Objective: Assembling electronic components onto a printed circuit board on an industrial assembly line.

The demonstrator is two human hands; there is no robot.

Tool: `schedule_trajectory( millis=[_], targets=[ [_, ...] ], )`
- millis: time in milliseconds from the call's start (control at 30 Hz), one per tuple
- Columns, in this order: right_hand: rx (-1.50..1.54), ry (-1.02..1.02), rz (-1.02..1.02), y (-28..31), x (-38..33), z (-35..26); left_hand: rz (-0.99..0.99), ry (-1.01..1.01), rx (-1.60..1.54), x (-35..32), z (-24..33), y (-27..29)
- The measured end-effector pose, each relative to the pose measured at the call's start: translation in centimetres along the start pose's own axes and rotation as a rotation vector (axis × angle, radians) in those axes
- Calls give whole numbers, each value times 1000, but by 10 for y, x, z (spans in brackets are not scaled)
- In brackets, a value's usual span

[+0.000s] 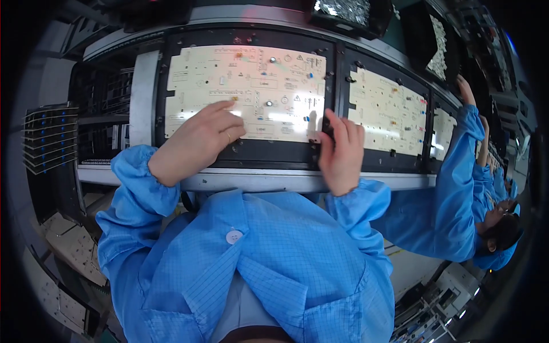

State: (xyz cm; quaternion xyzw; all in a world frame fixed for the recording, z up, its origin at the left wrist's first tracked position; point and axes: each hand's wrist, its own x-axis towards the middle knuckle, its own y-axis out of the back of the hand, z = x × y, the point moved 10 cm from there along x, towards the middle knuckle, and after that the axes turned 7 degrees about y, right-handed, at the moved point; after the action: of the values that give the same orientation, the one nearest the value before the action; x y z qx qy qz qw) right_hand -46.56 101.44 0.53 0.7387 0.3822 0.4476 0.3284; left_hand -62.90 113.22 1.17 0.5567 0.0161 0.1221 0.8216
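Note:
A cream circuit board [197, 68] with printed markings and small components lies in a black frame [269, 157] before me. My left hand [203, 134] is over its lower left part, fingers curled in and a ring on one of them. Its index fingertip is beside a small orange component [234, 99]; anything in the fingers is hidden. My right hand [345, 151] is at the board's lower right corner, thumb and index finger apart, close to a black clip on the frame. Nothing shows between those fingers.
To the right, a second board [380, 108] sits in its own frame. A co-worker's blue sleeve [457, 160] reaches toward the line there. Parts bins [437, 48] stand along the back. A rack of stacked boards [50, 137] is at far left. A metal rail [257, 182] runs along the near edge.

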Motion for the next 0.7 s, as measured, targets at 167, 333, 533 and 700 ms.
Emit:
schedule_trajectory(
  millis=[167,333,533,700],
  targets=[
    [162,90,-107,-4,10,24,289,321,-72,-9,-84,59],
    [161,154,-179,-14,17,19,332,558,44,-43,-153,82],
    [223,125,-239,1,37,21,363,559,16,-41,-181,69],
    [22,207,-75,28,130,62,432,493,128,-9,-185,66]
  ],
)
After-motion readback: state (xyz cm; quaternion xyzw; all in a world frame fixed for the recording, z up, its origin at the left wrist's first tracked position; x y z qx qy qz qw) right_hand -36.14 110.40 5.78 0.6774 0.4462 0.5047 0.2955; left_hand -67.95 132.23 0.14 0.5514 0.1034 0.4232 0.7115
